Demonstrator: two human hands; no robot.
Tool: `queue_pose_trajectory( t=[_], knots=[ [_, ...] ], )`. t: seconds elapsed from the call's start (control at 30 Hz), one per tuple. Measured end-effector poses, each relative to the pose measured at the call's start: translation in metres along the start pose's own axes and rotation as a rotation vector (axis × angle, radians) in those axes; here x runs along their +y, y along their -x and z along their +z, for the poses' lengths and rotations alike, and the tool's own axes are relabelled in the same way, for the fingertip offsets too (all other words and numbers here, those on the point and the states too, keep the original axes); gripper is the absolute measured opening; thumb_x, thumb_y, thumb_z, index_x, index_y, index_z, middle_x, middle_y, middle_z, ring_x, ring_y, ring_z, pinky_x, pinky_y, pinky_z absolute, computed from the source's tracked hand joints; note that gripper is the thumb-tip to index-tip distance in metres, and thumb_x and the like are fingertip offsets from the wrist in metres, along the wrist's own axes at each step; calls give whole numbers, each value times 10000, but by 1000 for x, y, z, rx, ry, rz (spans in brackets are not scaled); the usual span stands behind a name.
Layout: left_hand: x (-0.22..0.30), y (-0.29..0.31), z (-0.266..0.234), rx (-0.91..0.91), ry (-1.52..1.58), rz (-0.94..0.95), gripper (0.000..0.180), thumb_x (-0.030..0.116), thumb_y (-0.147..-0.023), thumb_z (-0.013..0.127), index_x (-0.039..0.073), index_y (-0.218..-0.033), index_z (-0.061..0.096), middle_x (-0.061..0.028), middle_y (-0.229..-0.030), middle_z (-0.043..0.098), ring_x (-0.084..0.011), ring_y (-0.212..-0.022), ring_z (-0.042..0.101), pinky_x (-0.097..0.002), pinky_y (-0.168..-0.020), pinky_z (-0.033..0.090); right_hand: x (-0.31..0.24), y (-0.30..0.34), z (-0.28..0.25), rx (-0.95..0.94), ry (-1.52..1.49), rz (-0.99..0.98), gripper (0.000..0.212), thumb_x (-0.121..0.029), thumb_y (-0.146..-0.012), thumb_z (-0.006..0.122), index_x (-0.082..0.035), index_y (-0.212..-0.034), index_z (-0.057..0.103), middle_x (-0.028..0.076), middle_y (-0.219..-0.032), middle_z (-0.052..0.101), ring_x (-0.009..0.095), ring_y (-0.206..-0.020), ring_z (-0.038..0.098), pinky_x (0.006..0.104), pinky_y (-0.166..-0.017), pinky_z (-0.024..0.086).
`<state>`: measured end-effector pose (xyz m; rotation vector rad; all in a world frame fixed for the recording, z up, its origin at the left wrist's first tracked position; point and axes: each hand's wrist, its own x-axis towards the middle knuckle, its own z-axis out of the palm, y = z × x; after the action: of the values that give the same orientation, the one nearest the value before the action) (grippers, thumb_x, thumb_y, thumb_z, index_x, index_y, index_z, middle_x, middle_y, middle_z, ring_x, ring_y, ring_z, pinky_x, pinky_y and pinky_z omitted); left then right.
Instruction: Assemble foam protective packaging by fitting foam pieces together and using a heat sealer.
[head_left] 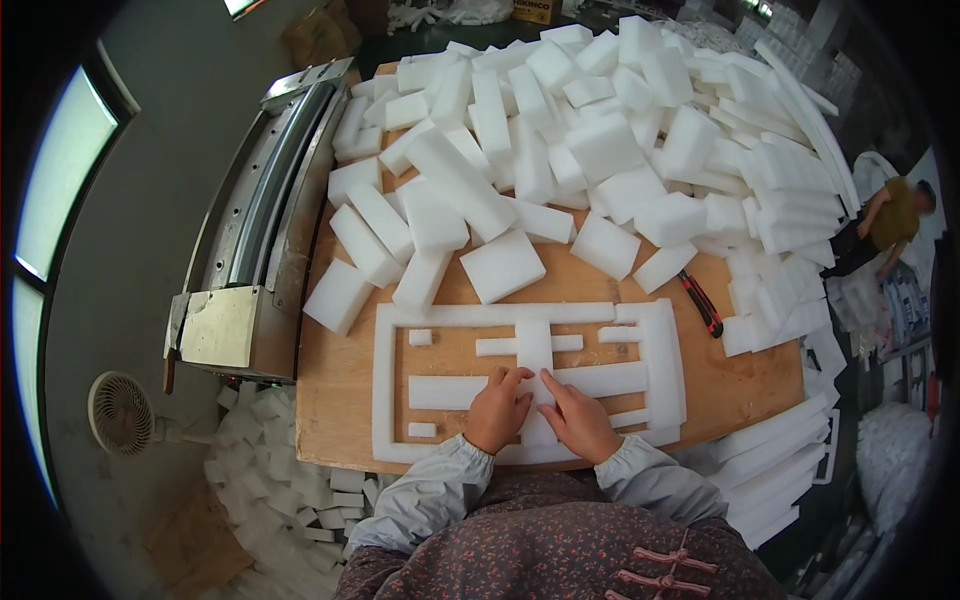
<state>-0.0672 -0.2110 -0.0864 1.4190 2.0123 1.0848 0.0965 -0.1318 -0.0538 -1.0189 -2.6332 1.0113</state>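
A rectangular white foam frame lies flat on the wooden table in front of me. Inside it, a wide upright foam strip crosses a long horizontal foam bar. My left hand is curled, thumb and forefinger at the left edge of the upright strip. My right hand rests at that strip's right side, forefinger and thumb stretched out and apart. Small foam blocks and a thin foam strip lie within the frame. Under both palms, the contact is hidden.
White foam blocks are heaped across the far side of the wooden table. A red and black utility knife lies at right. At left stands a metal roller machine, with a fan below. Another person stands far right.
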Motion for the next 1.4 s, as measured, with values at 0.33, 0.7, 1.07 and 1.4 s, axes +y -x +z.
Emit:
queue_pose_trajectory(
  t=[0.33, 0.7, 1.07, 1.4],
  knots=[
    [-4, -23, -50, 102, 92, -5, 293, 91, -806, 737, 92, -1088, 660, -99, -1002, 602, -224, -724, 596, -343, -673, 509, -31, -61, -23, 391, 156, -342, 577, -148, -899, 660, 31, -1402, 442, 223, -1322, 529, 398, -1199, 536, 444, -985, 457],
    [-76, -86, -120, 477, -429, -89, 661, 189, -747, 810, 15, -1306, 502, -198, -1199, 566, -396, -1093, 525, -467, -958, 433, -1, -66, 14, 210, 327, -302, 591, -184, -886, 661, 2, -1408, 456, 174, -1466, 443, 324, -1376, 403, 446, -1094, 357],
    [-47, -97, -128, 610, -367, 17, 595, 104, -757, 755, -1, -1290, 512, -182, -1178, 588, -375, -1056, 532, -449, -928, 450, 38, -210, -83, 514, 339, -262, 708, -122, -822, 726, 7, -1432, 390, 193, -1371, 488, 370, -1293, 451, 436, -1052, 415],
    [-14, -91, -155, 685, -393, 101, 594, 59, -724, 754, 9, -1270, 523, -168, -1179, 585, -359, -1061, 530, -427, -908, 461, 49, -228, -86, 433, 223, -250, 633, -93, -768, 757, -10, -1337, 493, 178, -1270, 528, 358, -1218, 491, 417, -1042, 421]
  ],
)
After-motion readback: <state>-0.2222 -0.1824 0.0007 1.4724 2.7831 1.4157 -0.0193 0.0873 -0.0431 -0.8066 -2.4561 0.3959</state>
